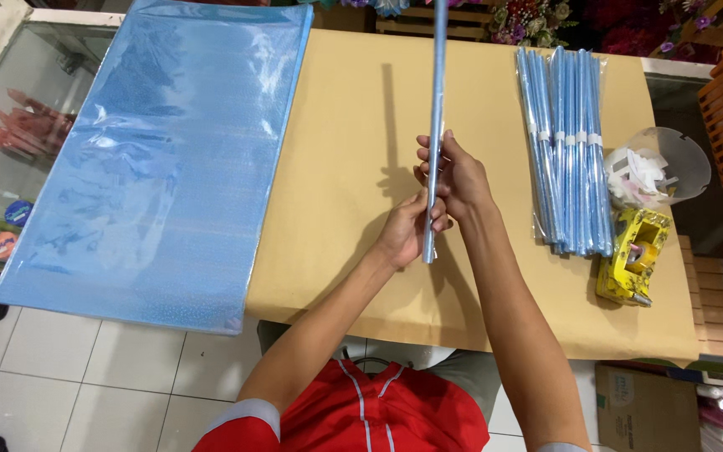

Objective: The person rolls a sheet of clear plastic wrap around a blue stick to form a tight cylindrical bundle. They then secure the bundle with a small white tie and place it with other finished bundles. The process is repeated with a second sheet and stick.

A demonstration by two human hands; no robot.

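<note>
We see both hands closed around a rolled blue tube (435, 125), left hand (403, 230) low, right hand (453, 176) above. It stands upright over the tan surface (345, 167), finished rolls (566, 142) lying well apart to the right.

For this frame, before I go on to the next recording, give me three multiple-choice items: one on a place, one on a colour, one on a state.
1. Where does the yellow tape dispenser sit?
A. at the right end of the brown paper, below the bundle of rolled tubes
B. on the flat blue sheets
C. on the floor tiles

2. What colour is the stack of flat sheets at the left?
A. red
B. light blue
C. green

3. How is the rolled tube held?
A. lying flat, untouched
B. in one hand only
C. upright, gripped by both hands

Answers:
1. A, it lies on the brown paper just below the bundle of rolled tubes.
2. B, the glossy stack is light blue.
3. C, the left hand and the right hand both close around its lower part.
</note>
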